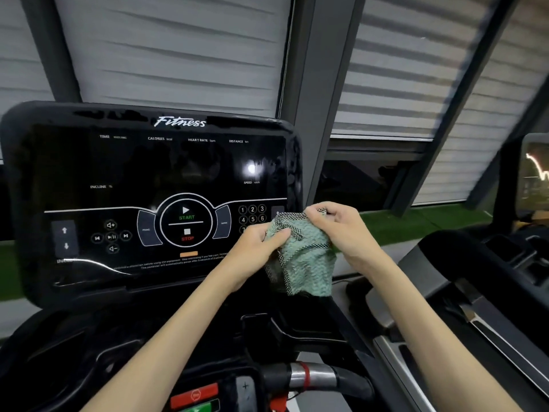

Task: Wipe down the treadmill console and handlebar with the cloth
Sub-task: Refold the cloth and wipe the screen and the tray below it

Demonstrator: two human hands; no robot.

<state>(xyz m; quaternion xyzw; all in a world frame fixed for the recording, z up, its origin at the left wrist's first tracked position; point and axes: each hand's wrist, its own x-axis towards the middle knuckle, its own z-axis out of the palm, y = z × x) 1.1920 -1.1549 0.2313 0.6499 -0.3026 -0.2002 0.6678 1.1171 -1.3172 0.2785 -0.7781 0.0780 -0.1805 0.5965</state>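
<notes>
Both hands hold a green cloth point(300, 257) with a black-and-white checked border, bunched in front of the lower right corner of the treadmill console point(142, 203). The left hand point(255, 248) pinches its left edge with curled fingers; the right hand point(341, 230) grips the top edge, fingers bent over the fabric. The glossy black console reads "Fitness" at the top, with TIME, CALORIES, HEART RATE, DISTANCE, INCLINE and SPEED labels, a round START/STOP control, PROG and MODE keys and a number keypad partly hidden by the cloth. The handlebar point(315, 376) with a silver section and red ring lies below. Striped blinds point(178, 52) hang behind.
</notes>
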